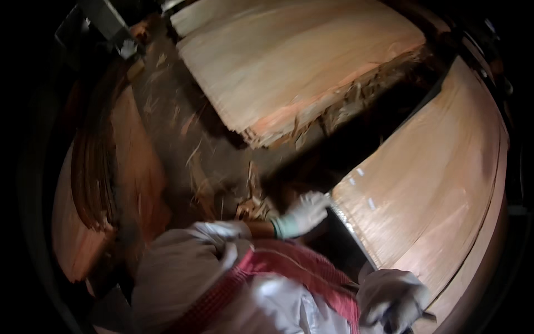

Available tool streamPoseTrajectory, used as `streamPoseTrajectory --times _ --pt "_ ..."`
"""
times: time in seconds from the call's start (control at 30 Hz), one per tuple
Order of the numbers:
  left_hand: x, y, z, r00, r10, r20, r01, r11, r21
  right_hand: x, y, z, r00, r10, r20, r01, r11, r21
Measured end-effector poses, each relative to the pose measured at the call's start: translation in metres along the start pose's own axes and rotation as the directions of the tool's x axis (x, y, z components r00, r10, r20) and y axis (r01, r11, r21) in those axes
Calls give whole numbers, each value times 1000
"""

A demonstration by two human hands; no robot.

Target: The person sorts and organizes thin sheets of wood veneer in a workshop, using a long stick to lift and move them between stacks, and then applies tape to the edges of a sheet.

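In a white glove with a pale green cuff, my left hand (305, 214) reaches out to the left corner of a thin wood veneer sheet (428, 172). Its fingers are bent against that corner and appear to pinch the edge. The sheet lies on top at the right, pale tan, with small white marks near the corner. Close to my body, my right hand (397, 306) is at the sheet's near edge, blurred by motion. A dark patch shows at its fingers, and I cannot make out what it is or how they are bent.
A thick veneer stack (300, 61) with ragged edges lies ahead. More veneer sheets (136, 167) stand at the left, beside a dark layered bundle (92, 178). Broken wood scraps (253, 197) litter the floor (172, 106). A metal post (108, 25) rises at the far left.
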State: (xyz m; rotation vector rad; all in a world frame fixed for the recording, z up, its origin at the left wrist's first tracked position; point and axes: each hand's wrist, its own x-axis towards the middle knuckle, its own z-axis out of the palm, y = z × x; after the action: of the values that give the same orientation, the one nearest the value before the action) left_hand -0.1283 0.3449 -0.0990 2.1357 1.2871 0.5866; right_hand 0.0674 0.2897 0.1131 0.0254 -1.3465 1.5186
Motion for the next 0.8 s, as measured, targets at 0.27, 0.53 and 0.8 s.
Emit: streamPoseTrajectory --times 0.27,0.53,0.8 --pt "-25 -270 -103 665 -567 -486 337 809 -482 192 107 72 993 -92 68 62 931 360" --pt "-20 -511 -157 171 -946 -277 719 312 -621 219 181 -69 966 177 -187 -91 914 396" --pt "51 -581 -162 134 -956 259 485 -165 -859 235 248 -195 159 498 -853 -521 776 355"
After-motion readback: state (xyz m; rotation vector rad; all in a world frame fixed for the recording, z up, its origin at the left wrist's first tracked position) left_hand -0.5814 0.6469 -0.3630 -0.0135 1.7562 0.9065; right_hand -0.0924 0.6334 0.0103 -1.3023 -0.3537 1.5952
